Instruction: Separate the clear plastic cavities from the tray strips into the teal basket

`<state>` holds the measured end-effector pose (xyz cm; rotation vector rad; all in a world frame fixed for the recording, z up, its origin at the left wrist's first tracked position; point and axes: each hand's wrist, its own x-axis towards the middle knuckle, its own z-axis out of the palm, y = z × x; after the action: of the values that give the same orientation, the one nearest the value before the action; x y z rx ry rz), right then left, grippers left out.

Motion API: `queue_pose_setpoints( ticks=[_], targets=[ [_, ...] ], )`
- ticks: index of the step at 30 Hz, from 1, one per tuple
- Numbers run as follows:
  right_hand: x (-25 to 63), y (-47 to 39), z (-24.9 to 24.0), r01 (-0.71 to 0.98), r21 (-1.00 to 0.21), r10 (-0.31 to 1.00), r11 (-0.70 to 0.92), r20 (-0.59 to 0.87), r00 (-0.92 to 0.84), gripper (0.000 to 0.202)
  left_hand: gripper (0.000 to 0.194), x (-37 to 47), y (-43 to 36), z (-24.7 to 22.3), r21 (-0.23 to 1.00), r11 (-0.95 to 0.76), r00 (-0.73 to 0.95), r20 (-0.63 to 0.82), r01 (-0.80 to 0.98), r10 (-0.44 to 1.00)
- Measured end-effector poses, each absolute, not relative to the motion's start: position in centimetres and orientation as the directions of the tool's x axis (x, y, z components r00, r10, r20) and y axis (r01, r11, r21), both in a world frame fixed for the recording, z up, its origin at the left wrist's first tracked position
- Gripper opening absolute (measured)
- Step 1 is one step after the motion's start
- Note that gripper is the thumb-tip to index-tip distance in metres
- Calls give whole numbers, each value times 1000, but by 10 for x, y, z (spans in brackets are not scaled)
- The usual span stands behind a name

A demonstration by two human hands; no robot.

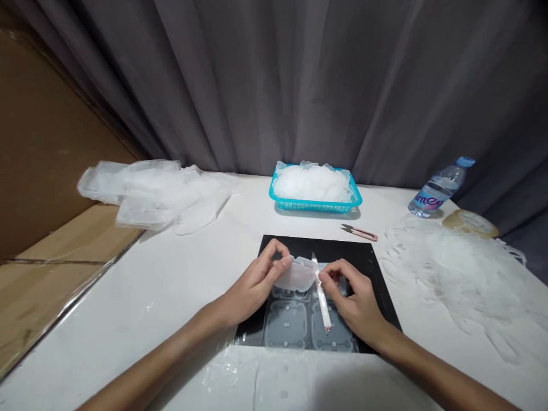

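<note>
My left hand pinches the upper left corner of a thin, translucent plastic piece with rounded corners, held up over a black mat. At the piece's right edge, the thumb and forefinger of my right hand are closed together and seem to grip that edge. A craft knife with a whitish handle lies between my hands, its blade pointing away from me. Beneath it, a clear moulded plastic sheet with several rounded-square panels covers part of the mat.
A blue basket heaped with translucent pieces stands at the back. Thread snips lie before it. On the right are a water bottle, a tape roll and plastic scraps. Plastic sheets pile up left, near cardboard.
</note>
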<state>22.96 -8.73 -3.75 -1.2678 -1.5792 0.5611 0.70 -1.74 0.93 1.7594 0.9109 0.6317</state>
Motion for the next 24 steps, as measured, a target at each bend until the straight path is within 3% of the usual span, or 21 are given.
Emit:
queue_pose_setpoints(
  ticks=[8,24],
  targets=[
    [228,-86,-38,542,-740,880,399,474,0,12,29,12,-25,4,962,-87,610,-93,259,787],
    [228,-87,-37,594,-722,884,356,466,36,19,31,10,-24,-2,947,-91,630,-131,307,766]
  ],
)
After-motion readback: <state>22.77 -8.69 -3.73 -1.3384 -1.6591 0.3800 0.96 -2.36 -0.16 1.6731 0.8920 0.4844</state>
